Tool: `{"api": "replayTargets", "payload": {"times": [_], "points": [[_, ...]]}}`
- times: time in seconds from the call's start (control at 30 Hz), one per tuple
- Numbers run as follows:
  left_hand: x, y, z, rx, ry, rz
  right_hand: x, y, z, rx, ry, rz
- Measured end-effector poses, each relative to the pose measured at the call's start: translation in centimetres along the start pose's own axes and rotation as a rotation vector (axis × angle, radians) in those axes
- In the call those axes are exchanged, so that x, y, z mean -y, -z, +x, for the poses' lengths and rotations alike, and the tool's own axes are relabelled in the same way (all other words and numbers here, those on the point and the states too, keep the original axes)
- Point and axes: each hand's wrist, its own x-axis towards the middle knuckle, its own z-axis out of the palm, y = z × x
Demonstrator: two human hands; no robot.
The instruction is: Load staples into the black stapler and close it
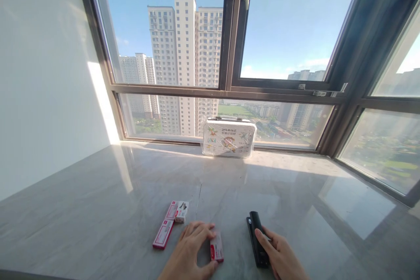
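My left hand (194,247) grips a small pink-and-white staple box (216,246) by its ends, fingertips at the far end and thumb at the near one. The box appears to rest on the grey marble-look surface. My right hand (278,249) is closed around the near part of a black stapler (254,232), thumb on top, its far end pointing toward the window. Left of my left hand lie two flat pink-and-white boxes, one nearer (163,234) and one farther (171,210). A small white box (181,212) with a dark picture on it touches the farther one.
A white case (229,139) with cartoon prints and a dark handle, wrapped in clear plastic, stands against the window (226,92). A white wall (42,74) bounds the left side. Sunlight and reflections lie across the glossy surface (98,210).
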Motion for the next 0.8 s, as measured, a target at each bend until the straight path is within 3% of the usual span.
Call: {"api": "replayTargets", "payload": {"times": [0.17,0.3,0.47,0.57,0.67,0.7,0.8], "points": [[-1.2,-0.9,0.7,0.095,-0.032,-0.076,0.9,-3.0,-0.8,0.085,0.096,0.040],[-2.0,-2.0,1.6,0.114,-0.029,-0.079,1.8,-4.5,-0.9,0.008,0.148,-0.016],[-1.4,-1.7,1.1,0.095,-0.082,-0.175,1.0,-4.2,-1.3,-0.108,0.111,-0.006],[1.5,0.3,-0.1,-0.164,-0.030,-0.226,-0.2,-3.9,-1.4,-0.188,0.076,-0.031],[6.5,2.9,-2.3,-0.507,0.088,0.016,-1.3,-4.0,-1.3,-0.202,0.074,-0.066],[8.3,3.7,-3.1,-0.556,0.145,0.139,-1.6,-4.1,-1.2,-0.200,0.077,-0.069],[11.8,5.0,-5.3,-0.504,0.208,0.357,-1.9,-4.5,-0.9,-0.201,0.083,-0.075]]}}
